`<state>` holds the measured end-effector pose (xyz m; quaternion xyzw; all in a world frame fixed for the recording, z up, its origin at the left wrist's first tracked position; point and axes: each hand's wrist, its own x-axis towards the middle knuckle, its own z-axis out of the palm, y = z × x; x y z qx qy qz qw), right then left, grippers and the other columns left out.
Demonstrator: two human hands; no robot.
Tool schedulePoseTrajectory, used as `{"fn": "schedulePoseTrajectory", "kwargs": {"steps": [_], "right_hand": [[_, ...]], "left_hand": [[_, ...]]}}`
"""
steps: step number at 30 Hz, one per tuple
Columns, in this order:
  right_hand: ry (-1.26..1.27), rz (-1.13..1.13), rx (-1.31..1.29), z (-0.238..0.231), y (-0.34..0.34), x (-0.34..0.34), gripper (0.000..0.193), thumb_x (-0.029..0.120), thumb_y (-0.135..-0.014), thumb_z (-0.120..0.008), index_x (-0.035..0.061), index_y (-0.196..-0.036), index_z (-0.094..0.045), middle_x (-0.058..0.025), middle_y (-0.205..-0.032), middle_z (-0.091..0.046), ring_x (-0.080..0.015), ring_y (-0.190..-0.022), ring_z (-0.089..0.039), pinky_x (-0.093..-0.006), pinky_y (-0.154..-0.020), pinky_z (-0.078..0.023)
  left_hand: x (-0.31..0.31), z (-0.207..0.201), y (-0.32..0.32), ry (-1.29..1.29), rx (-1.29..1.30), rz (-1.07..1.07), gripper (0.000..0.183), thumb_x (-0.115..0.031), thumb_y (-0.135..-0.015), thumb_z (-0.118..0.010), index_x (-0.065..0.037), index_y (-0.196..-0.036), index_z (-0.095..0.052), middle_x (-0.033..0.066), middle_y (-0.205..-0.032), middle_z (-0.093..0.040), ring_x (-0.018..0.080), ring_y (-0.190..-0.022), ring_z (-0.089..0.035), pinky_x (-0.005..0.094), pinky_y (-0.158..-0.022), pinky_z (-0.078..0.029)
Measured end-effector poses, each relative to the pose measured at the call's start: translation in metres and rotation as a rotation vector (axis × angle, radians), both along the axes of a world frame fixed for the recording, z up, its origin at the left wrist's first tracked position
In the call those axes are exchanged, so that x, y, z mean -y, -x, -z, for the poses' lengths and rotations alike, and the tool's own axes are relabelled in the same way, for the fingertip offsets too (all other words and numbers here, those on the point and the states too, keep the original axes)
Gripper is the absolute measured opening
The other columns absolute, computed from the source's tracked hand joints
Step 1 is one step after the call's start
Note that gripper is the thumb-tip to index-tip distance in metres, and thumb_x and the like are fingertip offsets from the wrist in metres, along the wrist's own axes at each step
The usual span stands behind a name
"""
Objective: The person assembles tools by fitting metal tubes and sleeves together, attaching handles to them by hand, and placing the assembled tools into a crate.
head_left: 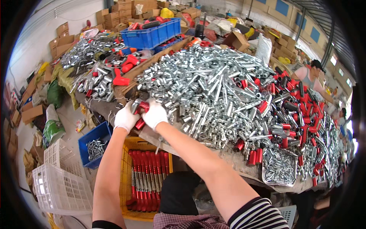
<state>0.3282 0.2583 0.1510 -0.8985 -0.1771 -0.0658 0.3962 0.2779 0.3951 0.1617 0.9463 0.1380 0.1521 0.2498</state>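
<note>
My left hand (pixel 127 117), in a white glove, is closed round a red and silver tubular part (pixel 143 106) at the table's left edge. Closed on the same part from the other side is my gloved right hand (pixel 155 114); the fingers partly hide it. Just below the hands, a red cylinder (pixel 140 123) shows; whether it belongs to the held part I cannot tell. A large heap of silver metal tubes and rods (pixel 206 84) lies to the right of my hands. Below my forearms, a yellow crate (pixel 146 144) holds several red-handled metal tools (pixel 148 177) lined up side by side.
A blue bin (pixel 84 154) with small metal pieces stands left of the yellow crate, near white plastic baskets (pixel 57 191). Beyond the wooden board (pixel 131 78) sits a blue crate (pixel 152 37). A metal tray (pixel 279 181) of small parts and another person (pixel 310 78) are at right.
</note>
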Motion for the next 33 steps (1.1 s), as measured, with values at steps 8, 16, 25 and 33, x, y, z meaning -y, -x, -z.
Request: {"fn": "schedulePoseTrajectory", "kwargs": {"steps": [8, 16, 25, 33], "right_hand": [[-0.37, 0.04, -0.147, 0.023, 0.003, -0.016, 0.039, 0.013, -0.073, -0.065, 0.0054, -0.112, -0.067, -0.0223, -0.103, -0.069, -0.035, -0.101, -0.066, -0.0394, -0.092, -0.051], [-1.079, -0.063, -0.32, -0.028, 0.01, 0.064, 0.047, 0.002, -0.069, -0.068, -0.0006, -0.115, -0.066, -0.0121, -0.1, -0.07, -0.0195, -0.09, -0.066, -0.0313, -0.081, -0.053], [-0.7, 0.197, -0.114, -0.102, 0.054, 0.385, 0.053, -0.001, -0.072, -0.068, -0.0048, -0.124, -0.059, -0.0104, -0.092, -0.069, -0.0152, -0.072, -0.066, -0.029, -0.054, -0.051], [0.59, 0.047, 0.208, -0.124, 0.07, 0.499, 0.04, 0.009, -0.069, -0.064, 0.0119, -0.109, -0.069, -0.0161, -0.099, -0.069, -0.0333, -0.097, -0.065, -0.0425, -0.089, -0.051]], "left_hand": [[0.007, 0.014, 0.004, 0.158, 0.097, -0.07, 0.058, -0.032, -0.074, -0.07, -0.007, -0.126, -0.059, 0.023, -0.104, -0.069, 0.0393, -0.102, -0.066, 0.0444, -0.09, -0.051], [0.062, -0.034, 0.007, 0.655, 0.44, 0.281, 0.039, -0.013, -0.081, -0.071, 0.001, -0.116, -0.062, 0.0073, -0.101, -0.068, 0.0152, -0.084, -0.065, 0.0309, -0.078, -0.053], [0.288, -0.092, 0.038, 0.51, 0.088, 0.693, 0.055, -0.028, -0.073, -0.075, -0.001, -0.12, -0.062, 0.0149, -0.099, -0.072, 0.0259, -0.089, -0.069, 0.0354, -0.083, -0.052], [0.427, -0.068, 0.069, 0.103, 0.023, 0.862, 0.056, -0.026, -0.077, -0.068, -0.01, -0.129, -0.056, 0.0255, -0.103, -0.068, 0.0412, -0.098, -0.065, 0.047, -0.088, -0.052]]}}
